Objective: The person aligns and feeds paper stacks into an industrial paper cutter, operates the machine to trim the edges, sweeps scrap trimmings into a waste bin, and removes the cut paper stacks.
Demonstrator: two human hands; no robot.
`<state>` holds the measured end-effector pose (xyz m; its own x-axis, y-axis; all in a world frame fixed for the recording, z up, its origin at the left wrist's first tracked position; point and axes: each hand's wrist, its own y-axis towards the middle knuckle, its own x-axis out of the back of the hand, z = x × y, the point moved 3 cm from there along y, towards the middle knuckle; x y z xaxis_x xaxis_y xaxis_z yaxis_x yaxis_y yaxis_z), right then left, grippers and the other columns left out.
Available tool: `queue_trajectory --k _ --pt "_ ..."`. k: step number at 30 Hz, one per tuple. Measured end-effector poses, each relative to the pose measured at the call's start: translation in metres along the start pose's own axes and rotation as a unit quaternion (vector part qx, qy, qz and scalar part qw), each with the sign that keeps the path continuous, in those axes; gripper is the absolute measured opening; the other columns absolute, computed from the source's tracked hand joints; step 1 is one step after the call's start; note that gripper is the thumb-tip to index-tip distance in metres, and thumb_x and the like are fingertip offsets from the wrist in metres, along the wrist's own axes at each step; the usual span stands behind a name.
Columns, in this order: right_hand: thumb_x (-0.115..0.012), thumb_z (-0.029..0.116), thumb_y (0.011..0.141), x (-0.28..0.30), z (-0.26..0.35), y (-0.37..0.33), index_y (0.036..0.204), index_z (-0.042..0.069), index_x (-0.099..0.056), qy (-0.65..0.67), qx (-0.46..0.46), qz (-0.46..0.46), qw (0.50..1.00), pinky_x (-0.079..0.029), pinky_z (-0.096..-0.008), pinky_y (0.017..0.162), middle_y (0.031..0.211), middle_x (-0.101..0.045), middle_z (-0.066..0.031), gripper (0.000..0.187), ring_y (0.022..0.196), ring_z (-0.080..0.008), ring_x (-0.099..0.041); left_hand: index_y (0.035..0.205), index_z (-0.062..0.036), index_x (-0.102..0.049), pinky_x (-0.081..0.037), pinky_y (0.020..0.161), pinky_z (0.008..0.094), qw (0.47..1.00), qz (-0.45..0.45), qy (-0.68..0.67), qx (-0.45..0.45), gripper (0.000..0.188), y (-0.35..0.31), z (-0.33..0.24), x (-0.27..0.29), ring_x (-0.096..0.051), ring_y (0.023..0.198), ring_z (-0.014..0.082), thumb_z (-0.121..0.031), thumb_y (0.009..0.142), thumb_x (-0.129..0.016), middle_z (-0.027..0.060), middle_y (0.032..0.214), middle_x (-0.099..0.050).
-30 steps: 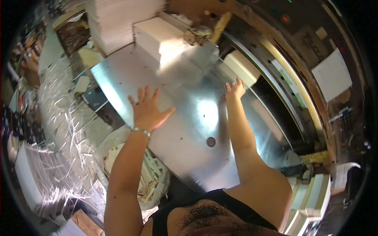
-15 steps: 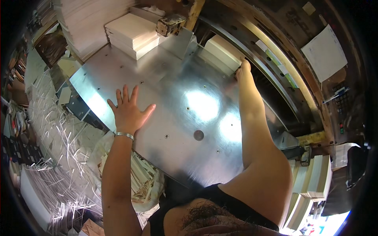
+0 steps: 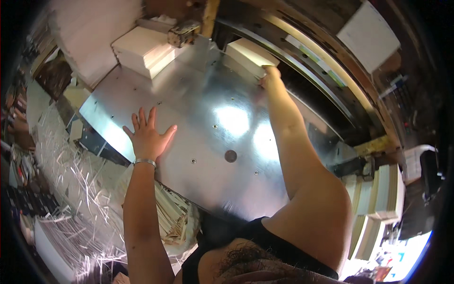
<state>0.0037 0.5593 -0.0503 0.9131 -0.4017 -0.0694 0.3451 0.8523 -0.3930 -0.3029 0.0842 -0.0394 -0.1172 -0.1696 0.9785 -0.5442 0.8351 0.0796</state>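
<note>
My left hand (image 3: pixel 150 136) lies flat on the bare metal table (image 3: pixel 198 182), fingers spread and nothing in them. A metal bracelet (image 3: pixel 144 162) circles that wrist. My right arm stretches far across the table to a thick cream block of stacked paper (image 3: pixel 249 57) beside a dark slot. My right hand (image 3: pixel 271 75) is at the block's right end, thumb side up by its top edge and fingers bent against it. Part of those fingers is hidden. Another block of stacked paper (image 3: pixel 144 49) sits at the table's far left.
A metal clamp-like part (image 3: pixel 184 34) stands between the two paper blocks. Long metal rails (image 3: pixel 302 75) run along the far right. Shredded paper strips (image 3: pixel 90 213) cover the floor at left, beside a bag of offcuts (image 3: pixel 177 217). More paper stacks (image 3: pixel 373 199) stand at right.
The whole view has turned slightly, shifting the table and paper blocks leftward in the picture. My left hand stays flat on the table. My right hand stays at the block's end.
</note>
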Motion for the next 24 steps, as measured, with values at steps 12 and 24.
queue_trajectory --k 12,24 --pt "-0.078 0.006 0.082 0.267 -0.026 -0.174 0.145 0.010 -0.040 -0.142 0.025 0.105 0.984 -0.035 -0.0313 0.045 0.104 -0.063 -0.0174 0.073 0.067 -0.0173 -0.058 0.164 -0.0261 -0.030 -0.011 0.121 0.0713 0.999 0.026 0.041 0.020 0.094 0.010 -0.002 -0.006 -0.018 0.157 0.0401 -0.081 0.089 -0.047 0.0180 0.170 -0.022" --pt "-0.077 0.008 0.082 0.581 -0.107 -0.430 0.144 0.004 -0.053 -0.169 0.027 -0.001 0.985 -0.055 -0.0310 0.079 0.114 -0.070 -0.0120 0.067 0.096 -0.0187 -0.066 0.161 -0.0110 -0.034 -0.017 0.114 0.0772 1.000 0.022 -0.007 0.020 0.099 -0.009 0.001 0.007 -0.025 0.153 0.0435 -0.073 0.089 -0.063 0.0151 0.167 -0.032"
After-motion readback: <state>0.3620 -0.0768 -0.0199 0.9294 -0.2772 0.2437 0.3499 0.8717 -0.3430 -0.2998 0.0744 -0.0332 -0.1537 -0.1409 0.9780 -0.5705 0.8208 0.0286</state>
